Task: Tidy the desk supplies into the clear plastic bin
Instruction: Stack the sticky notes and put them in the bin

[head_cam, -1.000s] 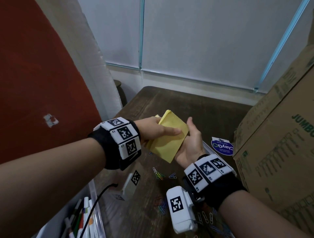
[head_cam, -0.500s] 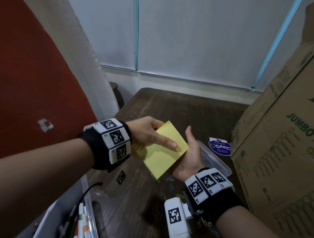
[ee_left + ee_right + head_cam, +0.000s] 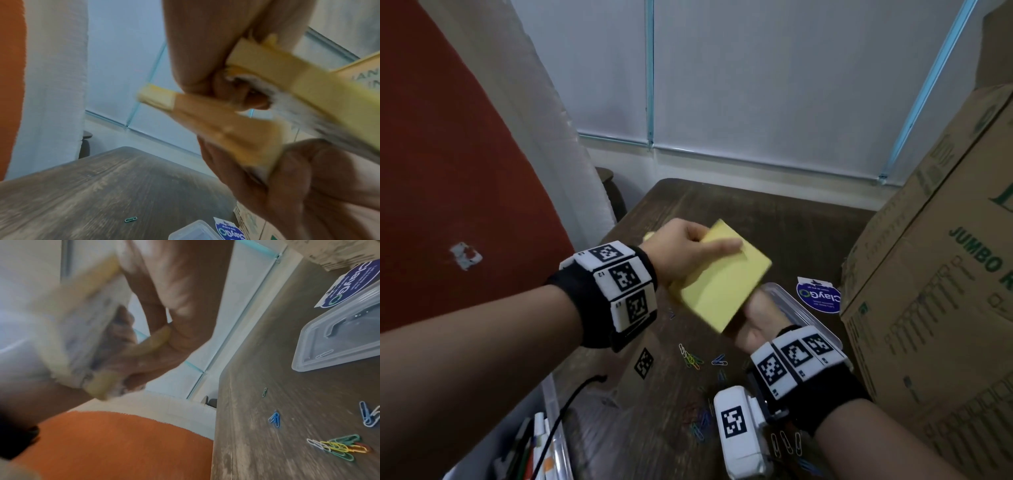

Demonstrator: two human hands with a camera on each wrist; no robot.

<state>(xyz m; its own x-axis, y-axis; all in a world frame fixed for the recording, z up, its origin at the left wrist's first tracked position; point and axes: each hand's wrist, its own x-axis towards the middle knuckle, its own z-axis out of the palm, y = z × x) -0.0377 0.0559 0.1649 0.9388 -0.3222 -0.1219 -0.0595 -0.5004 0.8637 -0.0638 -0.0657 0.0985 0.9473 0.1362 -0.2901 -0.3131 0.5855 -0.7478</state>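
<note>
I hold a yellow sticky-note pad (image 3: 722, 284) above the dark wooden table (image 3: 774, 212) with both hands. My left hand (image 3: 702, 250) grips its upper left part, index finger laid across the top sheet. My right hand (image 3: 756, 318) holds the lower right edge from underneath, its fingers hidden by the pad. In the left wrist view the pad (image 3: 267, 65) looks split into two thick yellow blocks, blurred. The clear plastic bin (image 3: 551, 407) sits at the lower left with several markers inside. Coloured paper clips (image 3: 690, 359) lie scattered below the hands.
A shallow clear plastic tray (image 3: 804, 308) lies on the table just right of my right hand, one paper clip in it (image 3: 324, 353). A blue round label (image 3: 818, 298) lies beyond it. A large cardboard box (image 3: 928, 308) walls off the right side.
The pad has tilted and shifted slightly right between my hands. My right thumb, earlier standing up beside the pad, has dropped out of sight under its lower edge.
</note>
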